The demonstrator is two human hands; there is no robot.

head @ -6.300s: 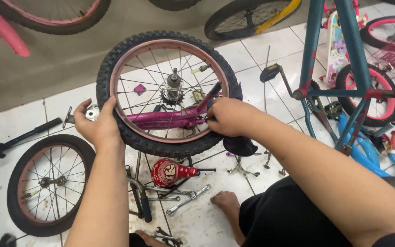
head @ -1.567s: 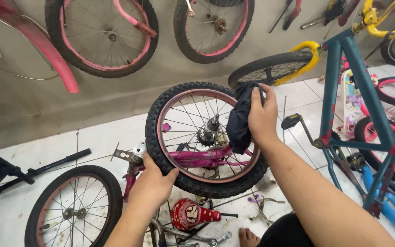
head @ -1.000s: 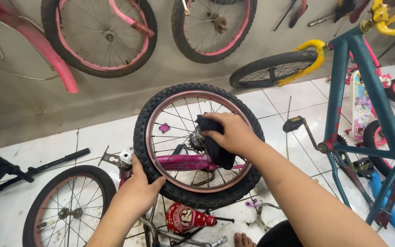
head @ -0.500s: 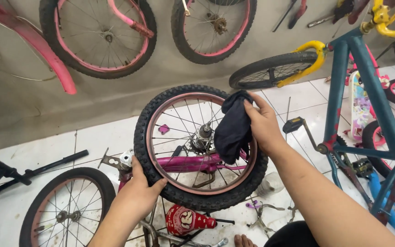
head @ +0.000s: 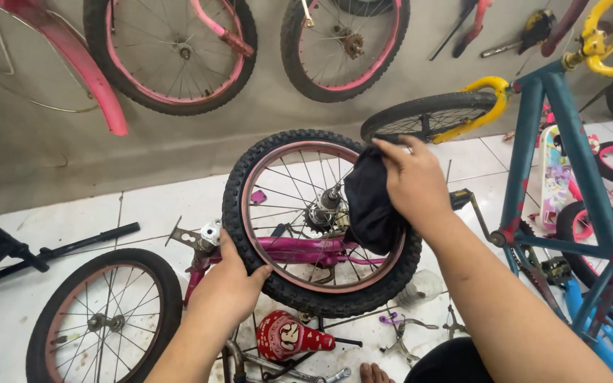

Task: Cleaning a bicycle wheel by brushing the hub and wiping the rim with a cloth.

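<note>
A small bicycle wheel (head: 289,152) with a black knobby tyre and pink rim stands upright in a magenta frame (head: 299,250) in the middle of the view. My left hand (head: 227,284) grips the tyre at its lower left. My right hand (head: 411,181) presses a dark cloth (head: 369,206) against the rim and spokes on the wheel's right side. The hub and sprocket (head: 319,211) show just left of the cloth.
A second wheel (head: 104,319) lies flat on the white tiles at lower left. A red saddle (head: 285,333) and loose metal parts lie below the wheel. A teal bike frame (head: 558,170) stands at right. Wheels and a pink fender (head: 83,67) hang on the wall.
My right hand with the cloth has moved from the hub out and up to the right side of the rim. My left hand stays on the tyre's lower left.
</note>
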